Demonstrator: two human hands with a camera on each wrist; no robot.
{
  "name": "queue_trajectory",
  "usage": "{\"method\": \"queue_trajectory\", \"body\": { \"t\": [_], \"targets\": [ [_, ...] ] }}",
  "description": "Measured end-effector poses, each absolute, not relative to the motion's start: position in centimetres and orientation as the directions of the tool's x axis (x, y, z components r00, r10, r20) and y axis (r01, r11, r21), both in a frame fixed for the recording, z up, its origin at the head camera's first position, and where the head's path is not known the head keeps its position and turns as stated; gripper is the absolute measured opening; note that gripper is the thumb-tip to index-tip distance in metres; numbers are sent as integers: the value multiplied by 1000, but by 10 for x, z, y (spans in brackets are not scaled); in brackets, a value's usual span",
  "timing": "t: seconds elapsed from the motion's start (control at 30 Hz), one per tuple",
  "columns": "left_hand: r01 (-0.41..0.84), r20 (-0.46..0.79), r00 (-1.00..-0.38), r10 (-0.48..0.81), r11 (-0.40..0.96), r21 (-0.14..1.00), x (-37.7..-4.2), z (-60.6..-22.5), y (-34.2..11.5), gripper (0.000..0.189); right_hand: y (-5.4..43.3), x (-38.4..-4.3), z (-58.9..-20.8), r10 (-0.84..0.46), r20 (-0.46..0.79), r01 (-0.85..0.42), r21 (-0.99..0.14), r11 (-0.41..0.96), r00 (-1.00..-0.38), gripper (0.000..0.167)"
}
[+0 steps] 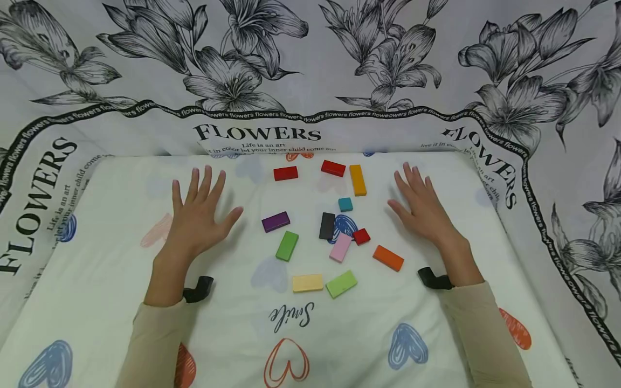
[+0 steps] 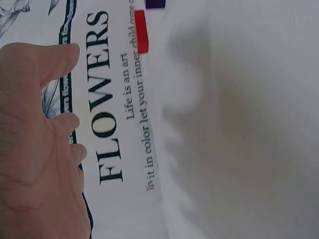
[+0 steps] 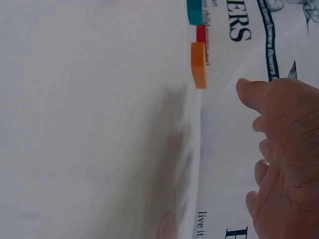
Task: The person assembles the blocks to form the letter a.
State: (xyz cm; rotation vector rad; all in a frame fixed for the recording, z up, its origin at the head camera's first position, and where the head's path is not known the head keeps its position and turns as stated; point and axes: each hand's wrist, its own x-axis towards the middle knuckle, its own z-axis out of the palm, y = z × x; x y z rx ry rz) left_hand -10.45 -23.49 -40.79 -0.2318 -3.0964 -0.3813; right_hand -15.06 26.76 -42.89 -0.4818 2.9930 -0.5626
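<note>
My left hand [image 1: 196, 223] hovers palm down at the left of the white cloth, fingers straight and spread, holding nothing. Nearest to it are a purple block [image 1: 275, 222] and a green block [image 1: 287, 246]. At the right, my right hand [image 1: 422, 210] is held the same way, its fingers straight. Closest to that hand lie a yellow-orange block [image 1: 358, 180], a teal cube [image 1: 345, 204], a small red cube [image 1: 361, 236] and an orange block [image 1: 388, 258]. Between the hands sit a black block [image 1: 327, 226] and a pink block [image 1: 341, 248].
Two red blocks [image 1: 285, 173] lie toward the back edge. In front, a pale yellow block [image 1: 308, 283] rests beside a light green block [image 1: 342, 284]. Beneath everything is a white cloth [image 1: 218, 334] printed with hearts. A flower-printed sheet [image 1: 320, 86] borders its back and sides.
</note>
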Motion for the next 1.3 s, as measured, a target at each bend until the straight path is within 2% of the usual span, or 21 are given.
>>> {"method": "queue_trajectory", "body": {
  "t": [0.33,0.63,1.13,1.3],
  "targets": [
    [299,74,-954,289,927,225,-124,-395,-190,86,239,-150,-407,-370,10,-333,-456,825,-929,70],
    [359,83,-933,349,899,252,-145,-384,-157,81,194,-148,-406,-446,-67,-364,-476,801,-893,62],
    [463,88,-885,458,839,286,-170,-382,-90,63,172,-146,-405,-474,-111,-386,-435,813,-873,47],
    [487,47,-866,498,819,304,-180,-383,-75,62,165,-150,-408,-488,-125,-402,-412,818,-864,43]
  ]
}}
